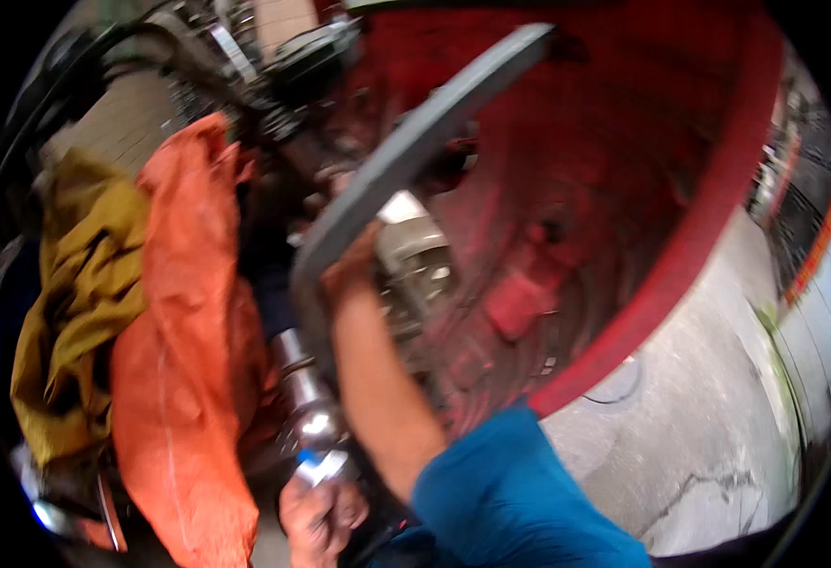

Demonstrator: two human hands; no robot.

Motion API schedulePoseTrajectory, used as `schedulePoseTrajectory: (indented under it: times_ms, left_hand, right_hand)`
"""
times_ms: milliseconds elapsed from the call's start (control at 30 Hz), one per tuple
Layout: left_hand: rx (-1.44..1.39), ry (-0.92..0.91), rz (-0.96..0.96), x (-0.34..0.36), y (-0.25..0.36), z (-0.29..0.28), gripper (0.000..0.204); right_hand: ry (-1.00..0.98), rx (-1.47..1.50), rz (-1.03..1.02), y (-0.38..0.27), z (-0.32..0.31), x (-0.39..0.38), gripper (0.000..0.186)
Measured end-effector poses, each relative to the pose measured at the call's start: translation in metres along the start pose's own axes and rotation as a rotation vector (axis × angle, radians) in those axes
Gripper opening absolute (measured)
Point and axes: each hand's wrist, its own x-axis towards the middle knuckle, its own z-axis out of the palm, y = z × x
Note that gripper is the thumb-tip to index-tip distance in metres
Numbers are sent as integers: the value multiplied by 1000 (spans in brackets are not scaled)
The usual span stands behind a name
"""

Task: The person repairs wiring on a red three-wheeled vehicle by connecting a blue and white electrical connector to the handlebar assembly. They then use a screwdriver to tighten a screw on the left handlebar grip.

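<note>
Toward 12 o'clock, grey bar was touched by R hand, finger closure unclear; at 7, shiny piece gripped by L hand; remaining work couldn't be judged.

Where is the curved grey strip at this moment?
In the head view, the curved grey strip slants across upper centre, before the red shell, its lower end left of the right forearm.

grey concrete floor, cracked lower right | tan tiled floor, upper left
</note>
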Motion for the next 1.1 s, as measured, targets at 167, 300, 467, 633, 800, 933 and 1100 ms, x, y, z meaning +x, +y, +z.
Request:
schedulePoseTrajectory:
  times_ms: [167,300,467,633,800,933,1100]
  left_hand:
    - [-130,31,-125,10,2,8,24]
    - [-112,98,-22,18,15,17,19]
    - [-36,112,65,34,24,13,23]
    - [-56,180,89,40,26,12,17]
    - [19,181,141,52,27,14,27]
    - [-18,58,170,44,31,27,35]
    - [632,-183,225,38,14,70,15]
  right_hand:
    - [52,-212,46,-32,23,-5,28]
    - [137,-218,74,-21,47,-11,24]
    - [196,-302,8,-18,39,-9,24]
    - [305,-203,56,-34,21,-30,22]
    - [480,-376,-29,-66,0,-63,21]
    - [676,-221,95,-46,-12,-44,12]
    - [851,-252,-51,2,-45,-54,19]
